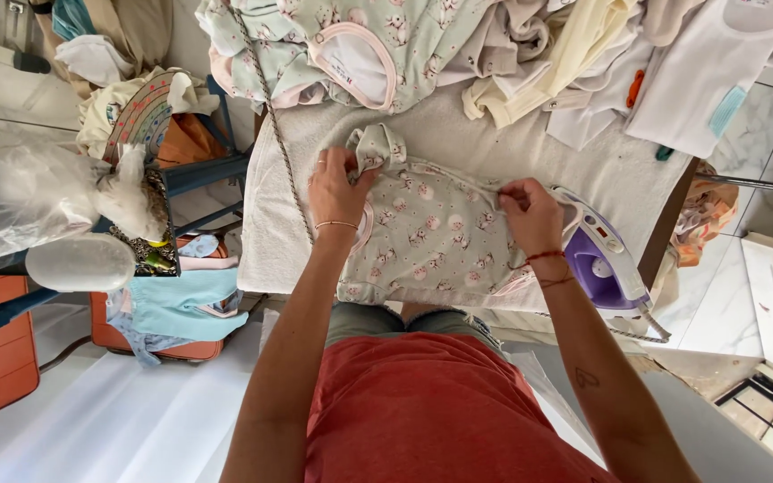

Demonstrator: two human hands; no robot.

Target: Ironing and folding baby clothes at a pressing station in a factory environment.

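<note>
Both hands, left [340,186] and right [530,211], pinch a pale green printed baby garment [431,237], seemingly flattened.

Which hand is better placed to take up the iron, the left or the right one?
Probably the right hand. It pinches the edge of the small printed garment right beside the purple and white iron. The left hand grips the garment's far side, across the cloth from the iron.

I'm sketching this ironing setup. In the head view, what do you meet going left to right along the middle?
Clear plastic bag → blue chair frame → left hand → small printed baby garment → right hand → purple and white iron.
</note>
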